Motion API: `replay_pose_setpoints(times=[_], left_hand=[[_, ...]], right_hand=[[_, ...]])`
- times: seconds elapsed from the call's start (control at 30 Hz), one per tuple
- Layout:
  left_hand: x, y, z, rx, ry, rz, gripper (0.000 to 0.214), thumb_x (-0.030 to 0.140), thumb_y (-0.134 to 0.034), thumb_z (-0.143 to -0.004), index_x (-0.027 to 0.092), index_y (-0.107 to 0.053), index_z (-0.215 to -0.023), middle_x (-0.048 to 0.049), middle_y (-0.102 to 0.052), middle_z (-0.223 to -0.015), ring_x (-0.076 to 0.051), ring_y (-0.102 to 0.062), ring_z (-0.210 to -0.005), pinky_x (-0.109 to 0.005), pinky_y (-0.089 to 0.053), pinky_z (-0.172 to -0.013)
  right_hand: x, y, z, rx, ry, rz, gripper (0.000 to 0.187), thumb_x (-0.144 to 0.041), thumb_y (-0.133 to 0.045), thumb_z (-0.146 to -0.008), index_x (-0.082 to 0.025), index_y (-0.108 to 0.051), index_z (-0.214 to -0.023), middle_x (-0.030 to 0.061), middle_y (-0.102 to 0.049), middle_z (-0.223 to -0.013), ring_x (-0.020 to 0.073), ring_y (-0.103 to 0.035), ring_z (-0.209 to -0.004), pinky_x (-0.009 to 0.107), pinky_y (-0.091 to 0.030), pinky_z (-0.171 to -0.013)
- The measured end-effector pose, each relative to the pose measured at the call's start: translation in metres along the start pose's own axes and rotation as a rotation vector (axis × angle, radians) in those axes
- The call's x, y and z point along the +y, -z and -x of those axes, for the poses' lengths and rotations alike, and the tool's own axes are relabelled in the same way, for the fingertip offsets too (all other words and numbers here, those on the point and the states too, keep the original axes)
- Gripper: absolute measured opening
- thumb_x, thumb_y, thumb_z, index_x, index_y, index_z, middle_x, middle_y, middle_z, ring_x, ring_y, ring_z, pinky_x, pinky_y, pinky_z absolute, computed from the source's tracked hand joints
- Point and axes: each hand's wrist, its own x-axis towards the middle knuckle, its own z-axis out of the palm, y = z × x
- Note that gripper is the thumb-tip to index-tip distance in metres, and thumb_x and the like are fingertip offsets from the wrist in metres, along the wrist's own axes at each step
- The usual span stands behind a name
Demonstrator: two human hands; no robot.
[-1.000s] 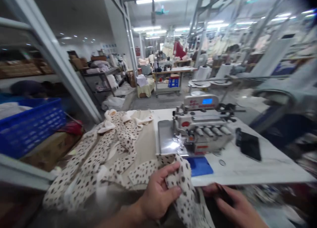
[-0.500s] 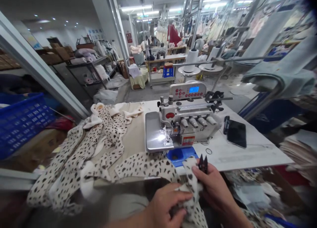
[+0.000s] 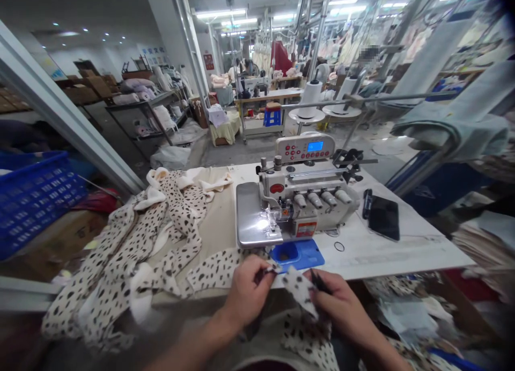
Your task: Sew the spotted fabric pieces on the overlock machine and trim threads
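My left hand (image 3: 247, 290) pinches the edge of a cream fabric piece with black spots (image 3: 300, 290) at the table's front edge. My right hand (image 3: 336, 304) grips the same piece from the right and also holds small black thread snips (image 3: 316, 279) against it. More of the spotted fabric hangs down into my lap (image 3: 309, 341). Just beyond my hands stands the white overlock sewing machine (image 3: 301, 199) with its blue front cover (image 3: 300, 254).
A long heap of spotted fabric (image 3: 132, 253) covers the table's left side. A black phone (image 3: 384, 217) lies right of the machine. A blue crate (image 3: 34, 199) sits far left. Thread cones (image 3: 311, 94), shelves and worktables fill the background.
The view turned right and steadied on the machine. My right hand rose with the snips to the fabric, then both hands spread the spotted piece apart at the table edge.
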Motion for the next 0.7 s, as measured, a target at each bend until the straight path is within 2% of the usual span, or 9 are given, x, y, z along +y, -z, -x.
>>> replay_pose_setpoints(times=[0.1, 0.2, 0.27, 0.33, 0.47, 0.6, 0.7], left_hand=[[0.008, 0.02, -0.005, 0.054, 0.303, 0.398, 0.025, 0.04, -0.073, -0.082, 0.017, -0.067, -0.092, -0.0038, -0.068, -0.081, -0.016, -0.061, -0.073, -0.026, -0.047, -0.067], [0.012, 0.036, -0.008, 0.066, 0.387, 0.663, 0.033, 0.04, -0.081, -0.073, 0.014, -0.068, -0.089, -0.0028, -0.068, -0.078, -0.012, -0.058, -0.066, -0.021, -0.045, -0.061], [0.013, 0.044, -0.008, 0.068, 0.408, 0.776, 0.034, 0.04, -0.085, -0.07, 0.013, -0.068, -0.083, -0.0008, -0.064, -0.072, -0.009, -0.053, -0.059, -0.019, -0.042, -0.056], [0.013, 0.05, -0.005, 0.068, 0.424, 0.844, 0.035, 0.04, -0.086, -0.068, 0.013, -0.069, -0.08, 0.0002, -0.062, -0.068, -0.008, -0.05, -0.055, -0.019, -0.04, -0.053], [0.007, 0.058, 0.0, 0.026, 0.372, 0.798, 0.036, 0.042, -0.084, -0.071, 0.011, -0.071, -0.081, -0.0011, -0.061, -0.068, -0.007, -0.048, -0.056, -0.019, -0.038, -0.053], [0.005, 0.069, 0.0, -0.056, 0.295, 0.651, 0.035, 0.046, -0.073, -0.083, 0.011, -0.07, -0.079, -0.0003, -0.056, -0.064, -0.008, -0.046, -0.056, -0.019, -0.034, -0.053], [0.006, 0.077, 0.0, -0.101, 0.18, 0.539, 0.039, 0.046, -0.066, -0.089, 0.012, -0.066, -0.07, 0.0003, -0.052, -0.064, -0.009, -0.046, -0.061, -0.02, -0.036, -0.056]], right_hand=[[-0.018, -0.029, -0.015, -0.165, 0.057, 0.179, 0.015, -0.029, -0.061, -0.086, -0.018, -0.065, -0.078, -0.0024, -0.056, -0.07, 0.0148, -0.049, -0.068, 0.025, -0.041, -0.067], [-0.029, -0.055, -0.032, -0.29, 0.18, 0.245, 0.014, -0.031, -0.064, -0.088, -0.018, -0.067, -0.081, -0.0019, -0.061, -0.075, 0.0147, -0.052, -0.07, 0.024, -0.041, -0.068], [-0.03, -0.068, -0.043, -0.275, 0.25, 0.244, 0.017, -0.032, -0.063, -0.09, -0.018, -0.068, -0.082, -0.0006, -0.064, -0.078, 0.0152, -0.054, -0.072, 0.024, -0.042, -0.069], [-0.026, -0.076, -0.052, -0.171, 0.273, 0.255, 0.021, -0.036, -0.06, -0.092, -0.018, -0.068, -0.085, 0.0005, -0.066, -0.08, 0.016, -0.057, -0.073, 0.024, -0.043, -0.069], [-0.014, -0.086, -0.059, 0.015, 0.257, 0.322, 0.027, -0.04, -0.06, -0.092, -0.018, -0.065, -0.077, -0.0002, -0.064, -0.072, 0.0159, -0.056, -0.068, 0.024, -0.042, -0.064], [-0.011, -0.091, -0.058, 0.074, 0.266, 0.338, 0.029, -0.04, -0.06, -0.092, -0.019, -0.063, -0.072, -0.0013, -0.061, -0.068, 0.015, -0.054, -0.065, 0.024, -0.04, -0.062], [-0.013, -0.093, -0.059, 0.094, 0.252, 0.366, 0.031, -0.042, -0.061, -0.091, -0.018, -0.062, -0.071, -0.0019, -0.059, -0.066, 0.0144, -0.052, -0.064, 0.024, -0.039, -0.06]])
